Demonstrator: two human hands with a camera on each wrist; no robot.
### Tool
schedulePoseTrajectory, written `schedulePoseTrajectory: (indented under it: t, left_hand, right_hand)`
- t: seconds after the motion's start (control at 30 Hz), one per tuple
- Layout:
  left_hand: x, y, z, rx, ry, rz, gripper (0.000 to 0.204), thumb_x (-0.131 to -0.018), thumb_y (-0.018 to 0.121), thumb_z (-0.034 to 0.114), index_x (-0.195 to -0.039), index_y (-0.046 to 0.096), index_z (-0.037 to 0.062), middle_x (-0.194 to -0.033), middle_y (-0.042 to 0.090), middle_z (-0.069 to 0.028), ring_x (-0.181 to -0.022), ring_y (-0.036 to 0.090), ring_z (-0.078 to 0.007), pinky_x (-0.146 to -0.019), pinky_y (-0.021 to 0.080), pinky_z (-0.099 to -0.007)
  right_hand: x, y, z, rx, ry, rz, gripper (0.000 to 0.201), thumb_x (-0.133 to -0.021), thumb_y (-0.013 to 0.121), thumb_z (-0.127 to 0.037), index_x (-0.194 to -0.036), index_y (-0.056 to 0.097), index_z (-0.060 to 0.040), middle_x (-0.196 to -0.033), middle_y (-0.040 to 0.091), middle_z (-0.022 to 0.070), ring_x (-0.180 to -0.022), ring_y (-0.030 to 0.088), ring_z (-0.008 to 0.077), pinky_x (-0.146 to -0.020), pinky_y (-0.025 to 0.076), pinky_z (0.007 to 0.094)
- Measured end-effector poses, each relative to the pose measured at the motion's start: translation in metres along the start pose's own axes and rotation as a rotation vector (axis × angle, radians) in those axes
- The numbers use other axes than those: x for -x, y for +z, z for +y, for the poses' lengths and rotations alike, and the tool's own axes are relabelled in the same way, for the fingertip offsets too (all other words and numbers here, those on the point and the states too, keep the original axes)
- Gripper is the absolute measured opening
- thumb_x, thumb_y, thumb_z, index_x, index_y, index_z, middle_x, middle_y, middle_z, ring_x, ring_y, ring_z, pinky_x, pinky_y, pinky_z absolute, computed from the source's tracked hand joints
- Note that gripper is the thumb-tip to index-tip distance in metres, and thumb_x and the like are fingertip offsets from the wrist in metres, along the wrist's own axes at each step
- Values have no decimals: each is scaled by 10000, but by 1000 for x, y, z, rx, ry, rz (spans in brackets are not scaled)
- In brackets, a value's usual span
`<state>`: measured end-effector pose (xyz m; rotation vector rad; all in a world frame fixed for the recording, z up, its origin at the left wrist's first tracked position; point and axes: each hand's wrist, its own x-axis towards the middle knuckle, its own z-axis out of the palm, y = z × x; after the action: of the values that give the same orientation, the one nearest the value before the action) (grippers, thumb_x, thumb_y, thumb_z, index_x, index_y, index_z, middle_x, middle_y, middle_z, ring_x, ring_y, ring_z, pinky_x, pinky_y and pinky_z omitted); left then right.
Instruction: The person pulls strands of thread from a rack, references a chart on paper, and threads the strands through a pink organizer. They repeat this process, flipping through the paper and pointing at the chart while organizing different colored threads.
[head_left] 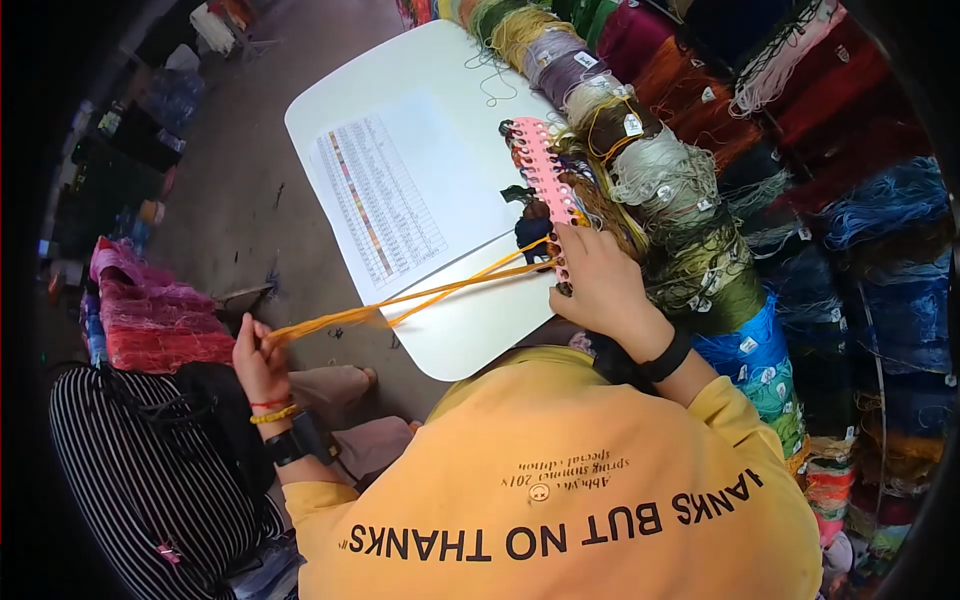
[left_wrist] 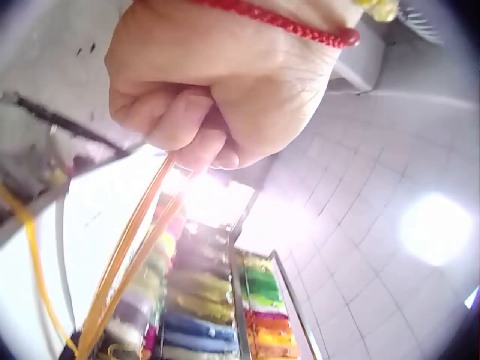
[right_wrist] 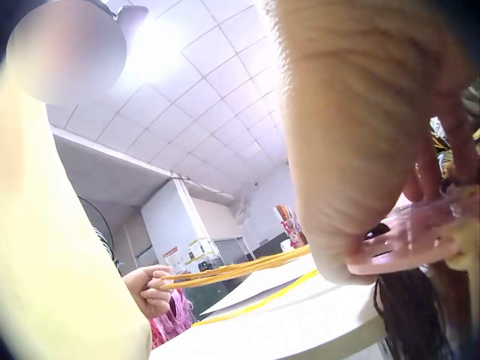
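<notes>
My left hand point(head_left: 262, 362) is curled round a stretched length of orange thread point(head_left: 440, 292) out past the table's left edge. In the left wrist view two strands of the orange thread point(left_wrist: 133, 240) run down from the curled fingers. The thread reaches across to a pink holder strip point(head_left: 543, 170) with holes along its edges and threads of many colours looped through. Down at its near end, my right hand point(head_left: 612, 285) grips the pink strip point(right_wrist: 405, 244) between thumb and fingers. A dark blue bundle of thread point(head_left: 532, 233) hangs beside the strip.
A printed chart point(head_left: 350, 200) with a column of colour swatches lies on the white table point(head_left: 430, 70). Thick skeins of thread point(head_left: 665, 170) line the table's right side, with more racks beyond. Pink skeins point(head_left: 160, 310) and a striped bag point(head_left: 130, 470) stand at left.
</notes>
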<state>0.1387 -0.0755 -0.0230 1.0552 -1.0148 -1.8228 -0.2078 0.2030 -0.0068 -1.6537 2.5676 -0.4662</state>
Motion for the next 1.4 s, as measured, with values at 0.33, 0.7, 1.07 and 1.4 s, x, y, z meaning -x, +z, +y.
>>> schedulePoseTrajectory:
  t: [0.33,0.7,1.07,1.4]
  left_hand:
    - [-4,64,-30,-1174,426,-65,262,-861,610,147,-1087,595,15,-998,637,-92,-827,635,-158,-706,498,-263]
    - [20,207,-74,-1033,370,-944,210,-828,631,209,-986,635,71,-760,622,-80,-653,605,-207,-610,483,-319]
    - [25,224,-107,-1311,563,-904,133,-807,625,197,-882,624,87,-806,623,-64,-699,618,-247,-615,490,-344]
    - [28,219,-109,-1202,652,-865,106,-816,590,193,-830,608,89,-787,606,-90,-703,598,-290,-617,479,-389]
  right_hand:
    - [-2,-12,24,-218,-53,60,369,-764,665,-217,-1087,566,-68,-955,548,99,-915,550,285,-791,472,394]
    - [-5,6,23,-288,-85,-44,95,-832,599,-143,-864,561,-61,-873,535,107,-792,584,321,-675,477,412]
    - [1,-10,54,-1360,392,65,101,-923,530,-135,-960,542,-42,-678,538,6,-554,484,62,-490,401,196]
    - [16,-139,73,-178,355,911,312,-856,619,-118,-1152,563,-37,-1002,591,39,-708,513,73,-652,436,226]
